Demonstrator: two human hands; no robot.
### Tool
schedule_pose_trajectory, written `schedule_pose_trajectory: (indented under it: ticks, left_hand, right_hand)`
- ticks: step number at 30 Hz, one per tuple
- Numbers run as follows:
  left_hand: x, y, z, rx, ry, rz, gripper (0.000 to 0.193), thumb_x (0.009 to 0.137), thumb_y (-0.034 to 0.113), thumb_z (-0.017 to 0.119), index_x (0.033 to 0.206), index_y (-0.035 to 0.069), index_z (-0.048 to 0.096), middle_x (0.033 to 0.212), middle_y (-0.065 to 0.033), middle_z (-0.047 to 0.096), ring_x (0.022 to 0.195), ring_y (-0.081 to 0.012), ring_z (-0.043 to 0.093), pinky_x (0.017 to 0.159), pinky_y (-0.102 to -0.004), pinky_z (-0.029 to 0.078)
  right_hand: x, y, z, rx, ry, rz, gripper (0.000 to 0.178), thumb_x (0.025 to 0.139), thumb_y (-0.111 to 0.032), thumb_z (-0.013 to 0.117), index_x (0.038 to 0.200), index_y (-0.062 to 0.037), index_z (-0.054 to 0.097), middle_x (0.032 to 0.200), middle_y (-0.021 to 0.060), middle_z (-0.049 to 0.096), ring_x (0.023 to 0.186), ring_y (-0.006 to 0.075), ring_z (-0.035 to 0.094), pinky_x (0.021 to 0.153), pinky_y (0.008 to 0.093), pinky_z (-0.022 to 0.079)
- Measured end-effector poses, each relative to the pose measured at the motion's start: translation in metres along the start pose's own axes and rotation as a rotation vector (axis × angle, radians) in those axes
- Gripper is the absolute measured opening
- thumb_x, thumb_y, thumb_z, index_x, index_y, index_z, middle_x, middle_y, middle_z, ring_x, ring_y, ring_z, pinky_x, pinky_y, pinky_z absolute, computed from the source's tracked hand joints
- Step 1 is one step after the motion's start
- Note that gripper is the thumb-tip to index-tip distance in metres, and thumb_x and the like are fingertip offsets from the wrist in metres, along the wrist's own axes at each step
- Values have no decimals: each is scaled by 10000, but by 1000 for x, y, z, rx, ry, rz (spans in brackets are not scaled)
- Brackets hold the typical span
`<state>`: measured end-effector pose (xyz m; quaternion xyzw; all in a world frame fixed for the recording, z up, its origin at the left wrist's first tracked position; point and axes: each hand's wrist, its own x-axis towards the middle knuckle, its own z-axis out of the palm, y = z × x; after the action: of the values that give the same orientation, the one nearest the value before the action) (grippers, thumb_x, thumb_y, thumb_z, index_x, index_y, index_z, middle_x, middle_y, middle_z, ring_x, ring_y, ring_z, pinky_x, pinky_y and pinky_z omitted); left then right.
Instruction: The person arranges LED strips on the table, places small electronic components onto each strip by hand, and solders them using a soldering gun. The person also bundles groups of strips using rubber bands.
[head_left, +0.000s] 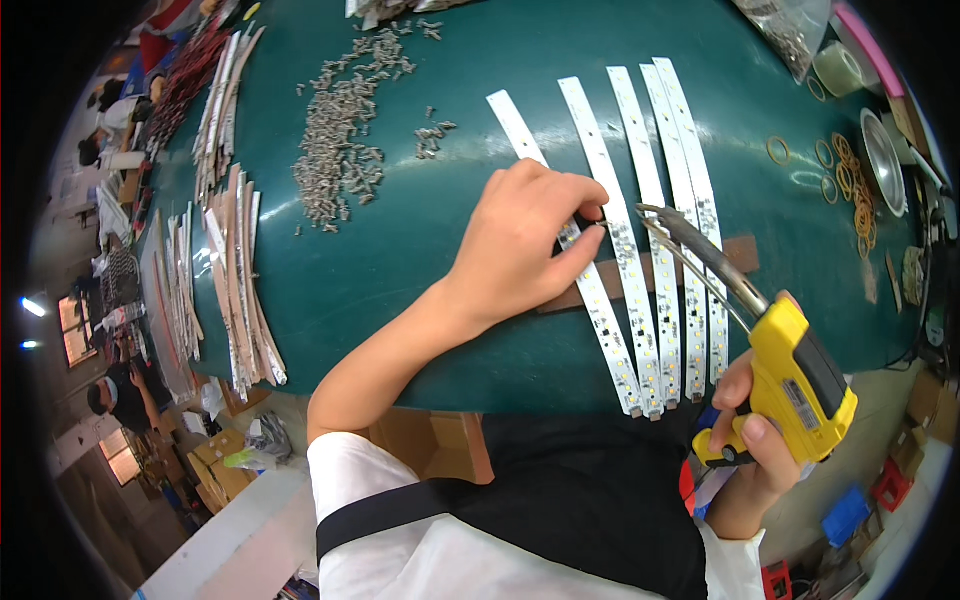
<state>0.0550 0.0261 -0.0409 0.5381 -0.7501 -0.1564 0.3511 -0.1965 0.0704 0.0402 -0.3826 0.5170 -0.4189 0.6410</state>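
Observation:
Several white LED circuit strips [657,290] lie side by side on the green table, fanned out across a flat brown bar [738,255]. Over the leftmost strip is my left hand [535,235], thumb and forefinger pinched around a small metal part [601,224] that is mostly hidden. My right hand [755,425] grips a yellow soldering gun [805,375] by its handle, a finger by the trigger. The gun's dark barrel and thin feed tube point up and left. Its tip is above the middle strips, a short way right of my left fingers.
A heap of small metal parts [340,140] is spread at the back left, with a smaller cluster [432,140] beside it. Stacked strips [240,280] line the left edge. Rubber bands [848,175], a metal bowl [882,162] and a tape roll [840,68] are on the right.

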Motion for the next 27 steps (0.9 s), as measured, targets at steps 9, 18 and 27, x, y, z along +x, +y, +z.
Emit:
schedule_pose_trajectory:
  ticks: [9,18,27]
  left_hand:
    - [24,-33,-63,160,130,-136,135,786,80,662,914,39,681,863,-91,670,741,-204,626,692,-317,509]
    - [34,-88,-106,423,-87,-166,147,791,74,654,932,51,685,827,-82,636,759,-216,606,701,-333,490]
    - [33,-81,-71,335,34,-215,132,758,73,608,878,30,645,786,-101,610,764,-242,600,717,-358,496]
  right_hand:
    - [3,13,-44,56,-97,-144,585,776,-111,573,1238,166,346,871,175,482,768,157,482,404,171,444]
    - [6,12,-28,118,-36,-171,487,785,-110,566,1154,152,386,873,171,477,700,134,483,416,169,440]
    - [-4,17,-54,277,-202,-148,466,859,8,580,1286,74,404,1020,177,567,699,145,552,578,215,482]
